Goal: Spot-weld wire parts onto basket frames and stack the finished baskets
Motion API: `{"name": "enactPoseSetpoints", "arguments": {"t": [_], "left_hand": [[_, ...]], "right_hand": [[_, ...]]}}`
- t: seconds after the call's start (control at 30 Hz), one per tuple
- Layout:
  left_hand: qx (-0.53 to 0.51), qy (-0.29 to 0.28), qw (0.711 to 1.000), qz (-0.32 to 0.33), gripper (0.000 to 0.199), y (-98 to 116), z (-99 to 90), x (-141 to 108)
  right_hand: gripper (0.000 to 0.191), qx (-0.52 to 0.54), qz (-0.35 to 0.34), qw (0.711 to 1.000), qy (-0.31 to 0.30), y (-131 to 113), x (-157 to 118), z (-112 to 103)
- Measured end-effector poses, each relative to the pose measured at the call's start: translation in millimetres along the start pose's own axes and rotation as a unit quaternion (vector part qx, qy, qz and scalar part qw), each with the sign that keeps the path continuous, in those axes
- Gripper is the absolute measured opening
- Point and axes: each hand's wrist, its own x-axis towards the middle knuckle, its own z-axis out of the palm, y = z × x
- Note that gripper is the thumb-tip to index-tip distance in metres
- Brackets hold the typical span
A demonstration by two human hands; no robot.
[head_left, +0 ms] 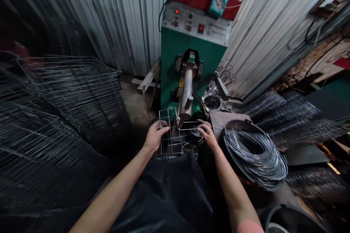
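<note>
My left hand (156, 135) pinches the left side of a small wire rack (171, 145), an open grid of thin metal rods. My right hand (207, 133) closes on the right end of a thin wire piece (188, 129), which shows as two near-parallel lines reaching left to the rack. Both meet at the electrode tip (180, 121) under the thick metal arm (187, 87) of a green spot welder (171, 56). Whether wire and rack are joined there, I cannot tell. A dark apron (164, 193) covers my lap below the rack.
Stacked wire grids (79, 94) rise on the left. At my right, a round tub (228, 145) holds many bent wires (257, 156), with more wire bundles (281, 113) beyond. A teal clock (218, 3) stands on the welder, by its control panel (195, 25). Another tub (290, 209) is at lower right.
</note>
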Motion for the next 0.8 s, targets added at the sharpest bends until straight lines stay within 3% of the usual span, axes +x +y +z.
{"name": "enactPoseSetpoints", "arguments": {"t": [0.5, 0.8], "left_hand": [[-0.024, 0.003, 0.999, -0.036, 0.039, -1, 0.4, 14], [-0.017, -0.038, 0.998, -0.052, 0.042, 1, -3.5, 18]], "right_hand": [[0.021, 0.002, 0.0, 1.0, 0.004, 3, 6, -1], [0.023, 0.014, 0.014, 1.0, -0.007, 5, 7, -3]]}}
